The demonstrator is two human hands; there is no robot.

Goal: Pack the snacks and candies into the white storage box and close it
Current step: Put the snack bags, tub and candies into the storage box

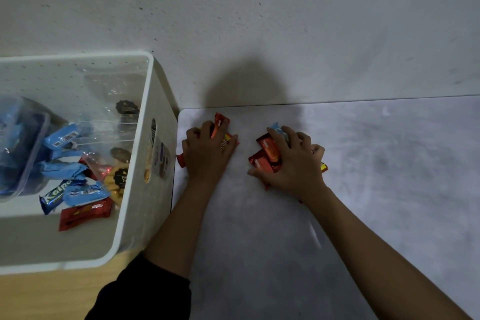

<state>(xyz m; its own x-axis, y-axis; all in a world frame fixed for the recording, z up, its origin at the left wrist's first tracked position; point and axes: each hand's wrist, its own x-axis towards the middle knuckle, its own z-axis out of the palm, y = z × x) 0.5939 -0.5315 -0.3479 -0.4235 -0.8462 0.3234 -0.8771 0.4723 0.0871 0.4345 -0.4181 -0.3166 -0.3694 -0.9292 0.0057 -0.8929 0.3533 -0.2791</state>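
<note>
Red snack packets (265, 157) lie beside open white box (164, 91).

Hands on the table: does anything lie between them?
No. In the head view, only bare grey table shows between the left hand and right hand; each grips wrapped snacks.

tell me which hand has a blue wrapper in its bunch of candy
The right hand: a light blue wrapper pokes out by its fingertips, above its red wrappers. The left hand grips only red and orange wrappers.

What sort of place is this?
Probably a plain indoor room, maybe a home: grey tabletop against a bare speckled wall, white storage box of snacks on a wooden surface beside it.
</note>
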